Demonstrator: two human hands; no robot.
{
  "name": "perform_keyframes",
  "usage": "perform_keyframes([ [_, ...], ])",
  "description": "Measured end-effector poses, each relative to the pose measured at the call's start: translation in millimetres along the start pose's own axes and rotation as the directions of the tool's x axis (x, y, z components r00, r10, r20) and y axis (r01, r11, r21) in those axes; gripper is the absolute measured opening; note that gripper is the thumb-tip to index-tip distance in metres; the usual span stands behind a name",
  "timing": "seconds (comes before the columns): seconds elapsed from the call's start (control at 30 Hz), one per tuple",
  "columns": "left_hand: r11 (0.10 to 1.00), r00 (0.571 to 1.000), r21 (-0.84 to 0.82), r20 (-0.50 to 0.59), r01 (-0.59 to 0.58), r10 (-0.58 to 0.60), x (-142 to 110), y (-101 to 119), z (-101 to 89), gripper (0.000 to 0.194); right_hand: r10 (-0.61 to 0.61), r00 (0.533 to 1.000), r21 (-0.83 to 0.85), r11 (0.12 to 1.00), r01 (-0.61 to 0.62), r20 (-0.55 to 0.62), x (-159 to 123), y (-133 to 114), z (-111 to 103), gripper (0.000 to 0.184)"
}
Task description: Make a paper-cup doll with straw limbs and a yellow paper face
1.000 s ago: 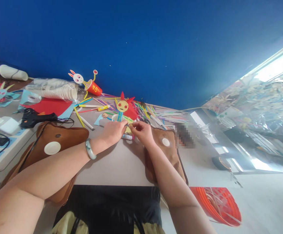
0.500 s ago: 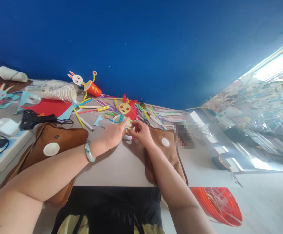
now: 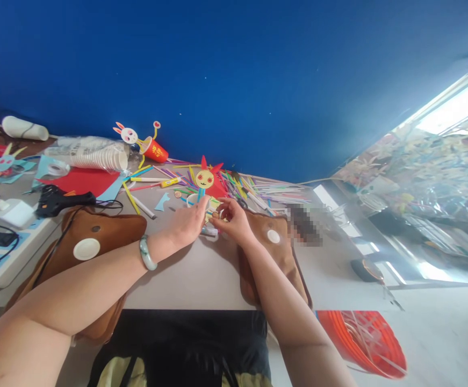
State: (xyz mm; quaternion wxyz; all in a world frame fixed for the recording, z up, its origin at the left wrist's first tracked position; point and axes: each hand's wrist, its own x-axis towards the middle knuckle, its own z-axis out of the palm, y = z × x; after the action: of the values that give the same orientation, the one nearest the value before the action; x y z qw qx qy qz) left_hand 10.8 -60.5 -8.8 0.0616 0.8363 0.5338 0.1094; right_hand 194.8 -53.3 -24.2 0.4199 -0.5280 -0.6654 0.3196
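My left hand (image 3: 189,221), with a green-and-white bangle (image 3: 147,253) on the wrist, is closed round the near side of a white paper cup (image 3: 191,200), its fingers partly hidden. From the cup rises a blue straw (image 3: 201,195) bearing a round yellow paper face (image 3: 204,179) with red points above it. Close by on the right, my right hand (image 3: 236,219) has thumb and fingers bent together in a pinch beside the cup; what lies between the fingertips is too small to name. A marker-like white stick (image 3: 209,232) lies beneath the hands.
Coloured straws (image 3: 274,189) spread along the blue wall. At left are a black glue gun (image 3: 62,200), a power strip (image 3: 4,252) and stacked paper cups (image 3: 100,159). Brown cushions (image 3: 108,236) lie under my forearms. A red cup (image 3: 155,150) with a rabbit figure leans behind; an orange basket (image 3: 358,344) stands below right.
The left hand has shifted slightly left and down, opening a little gap from the right hand. The white cup's rim shows more plainly. The right hand keeps its pinch.
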Motion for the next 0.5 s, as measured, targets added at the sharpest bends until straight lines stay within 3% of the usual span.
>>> perform_keyframes([
  [0.3,1.000,0.997,-0.015,-0.075,-0.028,0.027,-1.6,-2.9,5.2,0.036,-0.130,0.987,0.067,0.988,0.137,-0.096,0.3,1.3,-6.8,0.070],
  [0.5,0.996,0.992,-0.040,-0.104,-0.077,0.073,-4.5,-3.1,-0.9,0.032,-0.225,0.972,-0.028,0.973,0.227,0.064,-0.2,-2.5,-6.2,0.084],
])
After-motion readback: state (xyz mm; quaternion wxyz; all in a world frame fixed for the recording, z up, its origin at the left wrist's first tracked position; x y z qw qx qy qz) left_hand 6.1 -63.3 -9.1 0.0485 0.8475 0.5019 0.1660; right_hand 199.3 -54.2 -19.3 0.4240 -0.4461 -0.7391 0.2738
